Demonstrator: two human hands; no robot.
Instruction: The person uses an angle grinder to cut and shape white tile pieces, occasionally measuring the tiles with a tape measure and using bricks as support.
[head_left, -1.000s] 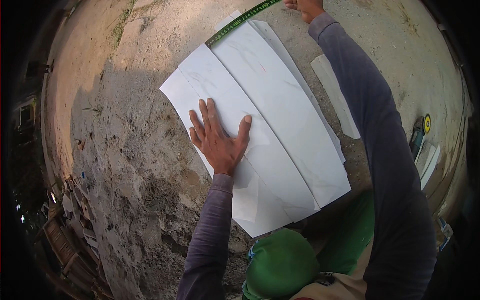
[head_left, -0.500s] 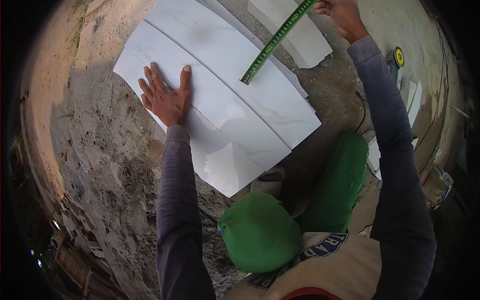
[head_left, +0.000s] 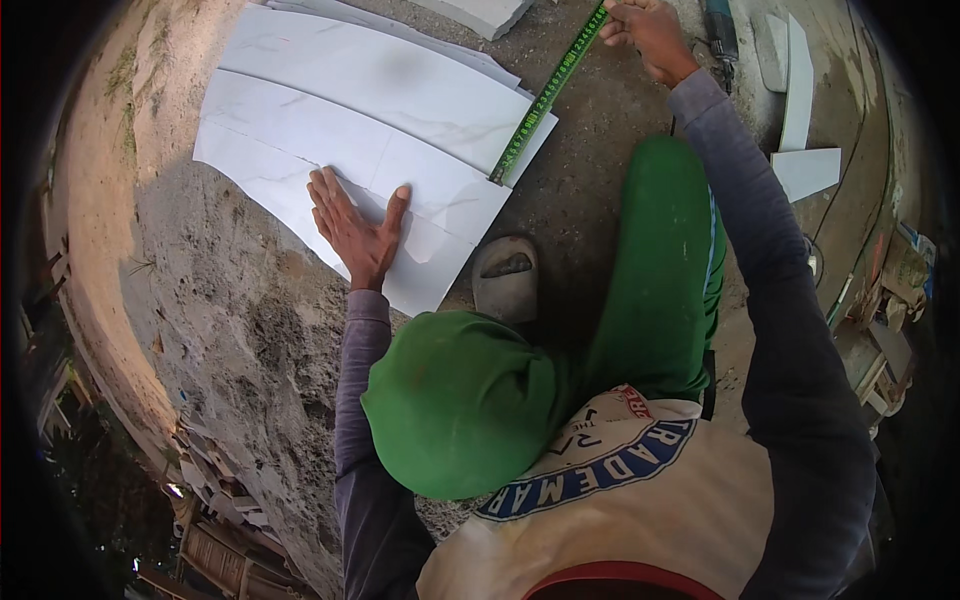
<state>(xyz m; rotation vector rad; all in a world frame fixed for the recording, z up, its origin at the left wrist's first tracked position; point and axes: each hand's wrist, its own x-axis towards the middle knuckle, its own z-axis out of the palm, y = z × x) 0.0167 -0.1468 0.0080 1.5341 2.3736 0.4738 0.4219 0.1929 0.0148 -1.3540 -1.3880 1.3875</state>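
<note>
White marble-patterned tiles (head_left: pixel 340 90) lie on the ground, partly over one another, with a long line running between two of them. My left hand (head_left: pixel 355 230) rests flat on the nearest tile (head_left: pixel 270 130), fingers spread and thumb out to the right. From my right hand (head_left: pixel 648 38) a green tape measure blade (head_left: pixel 548 100) slants down to the tiles. Its end hook touches the tile surface by the right-hand edge, close to the line. The fingers of my right hand are closed on the tape measure at the top; its case cannot be seen.
A pale slab (head_left: pixel 480 12) lies beyond the tiles. At the upper right sit a power tool (head_left: pixel 719 40) and white tile offcuts (head_left: pixel 797 85). My bent knees in green trousers (head_left: pixel 655 270) and a sandalled foot (head_left: pixel 506 280) are close by. Rough, broken ground (head_left: pixel 230 260) stretches left.
The view has shifted, and the tiles sit higher and further left in it. The tape's end has moved from the tile's middle to near its right-hand edge. My left hand stays flat on the tile.
</note>
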